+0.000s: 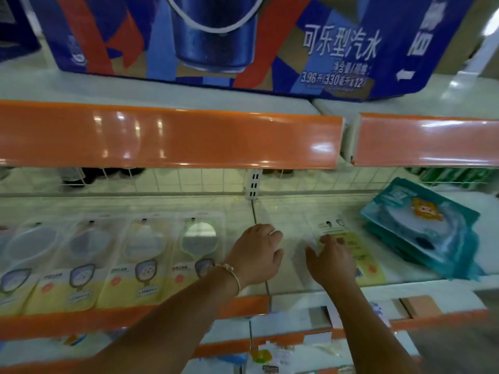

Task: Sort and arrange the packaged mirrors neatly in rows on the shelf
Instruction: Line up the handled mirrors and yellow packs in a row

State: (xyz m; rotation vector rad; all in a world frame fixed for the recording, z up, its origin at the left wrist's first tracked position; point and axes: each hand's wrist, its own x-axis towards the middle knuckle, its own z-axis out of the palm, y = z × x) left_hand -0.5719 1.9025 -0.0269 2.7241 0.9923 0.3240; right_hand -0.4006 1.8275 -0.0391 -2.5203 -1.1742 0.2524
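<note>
Several packaged mirrors [140,255] lie side by side in a row on the left part of the white shelf [291,211], each in a clear blister with a yellow card. One more mirror package [359,252] lies face down to the right, showing its yellow back label. My right hand [333,259] rests on that package with fingers spread. My left hand [256,255], wearing a bracelet at the wrist, hovers over the bare shelf just right of the row, fingers loosely bent, holding nothing.
A stack of teal wipe packs [421,230] lies tilted at the right of the shelf. An orange price rail [172,139] of the upper shelf overhangs; a large blue soda carton [243,39] stands above. Lower shelves [297,346] hold other goods.
</note>
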